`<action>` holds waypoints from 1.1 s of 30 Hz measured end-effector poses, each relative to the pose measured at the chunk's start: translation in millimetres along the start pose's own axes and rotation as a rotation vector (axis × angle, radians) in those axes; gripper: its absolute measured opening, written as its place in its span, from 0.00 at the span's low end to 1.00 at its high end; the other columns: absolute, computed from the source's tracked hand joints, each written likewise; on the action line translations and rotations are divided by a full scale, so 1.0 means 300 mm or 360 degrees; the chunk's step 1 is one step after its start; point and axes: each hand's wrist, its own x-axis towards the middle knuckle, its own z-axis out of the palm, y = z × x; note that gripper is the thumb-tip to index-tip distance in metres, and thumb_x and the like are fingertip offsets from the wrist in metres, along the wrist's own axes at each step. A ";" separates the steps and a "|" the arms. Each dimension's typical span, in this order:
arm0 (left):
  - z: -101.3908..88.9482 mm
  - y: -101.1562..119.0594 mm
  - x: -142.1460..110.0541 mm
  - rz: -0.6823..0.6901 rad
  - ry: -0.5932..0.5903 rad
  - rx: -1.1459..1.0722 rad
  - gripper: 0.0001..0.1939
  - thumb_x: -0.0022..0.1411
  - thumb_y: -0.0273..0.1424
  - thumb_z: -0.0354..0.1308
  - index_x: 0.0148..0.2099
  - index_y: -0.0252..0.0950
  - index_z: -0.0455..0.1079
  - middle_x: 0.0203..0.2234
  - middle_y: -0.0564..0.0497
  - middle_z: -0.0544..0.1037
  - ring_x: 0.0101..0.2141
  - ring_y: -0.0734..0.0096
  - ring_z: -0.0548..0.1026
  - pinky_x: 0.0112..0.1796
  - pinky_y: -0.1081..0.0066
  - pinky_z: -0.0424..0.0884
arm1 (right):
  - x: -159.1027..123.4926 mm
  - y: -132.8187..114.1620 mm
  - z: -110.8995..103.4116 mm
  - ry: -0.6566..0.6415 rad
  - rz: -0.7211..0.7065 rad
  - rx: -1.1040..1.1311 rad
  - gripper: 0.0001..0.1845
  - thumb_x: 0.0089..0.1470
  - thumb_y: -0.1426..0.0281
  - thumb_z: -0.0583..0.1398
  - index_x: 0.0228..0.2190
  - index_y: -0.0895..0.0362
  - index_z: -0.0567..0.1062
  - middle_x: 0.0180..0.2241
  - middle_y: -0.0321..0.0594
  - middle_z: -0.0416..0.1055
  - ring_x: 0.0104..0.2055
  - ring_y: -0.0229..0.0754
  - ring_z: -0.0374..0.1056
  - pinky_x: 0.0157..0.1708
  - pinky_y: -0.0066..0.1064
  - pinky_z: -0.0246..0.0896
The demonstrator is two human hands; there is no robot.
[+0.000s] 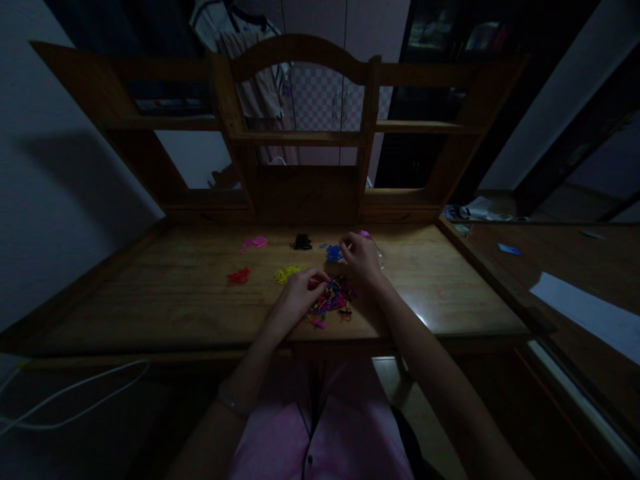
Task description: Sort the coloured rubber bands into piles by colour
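A mixed heap of small coloured bands (334, 299), like hair elastics, lies near the desk's front edge. My left hand (300, 292) is at the heap's upper left, its thumb and fingers pinched together; what they hold is too small to make out. Just right of a pile of blue bands (333, 253), my right hand (360, 255) is closed in a pinch, its contents unclear. Beside my left hand are yellow bands (287, 274). Black bands (301, 242) lie farther back, with pink bands (255, 243) and red bands (239, 276) to the left.
A clear round object (381, 258), possibly a container, is partly hidden behind my right hand, near something pink (365, 234). The wooden desk (150, 293) has a shelf frame (305, 137) along its back. White paper (590, 312) rests on the surface at right; a white cable (85, 393) hangs lower left.
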 end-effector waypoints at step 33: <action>0.051 0.088 0.037 0.0337 -0.0080 0.0930 0.04 0.57 0.28 0.60 0.36 0.37 0.75 0.34 0.47 0.74 0.39 0.63 0.71 0.42 0.66 0.65 | 0.000 -0.005 -0.004 -0.0015 0.0002 0.0007 0.09 0.58 0.68 0.53 0.32 0.55 0.74 0.30 0.38 0.75 0.32 0.41 0.68 0.32 0.29 0.55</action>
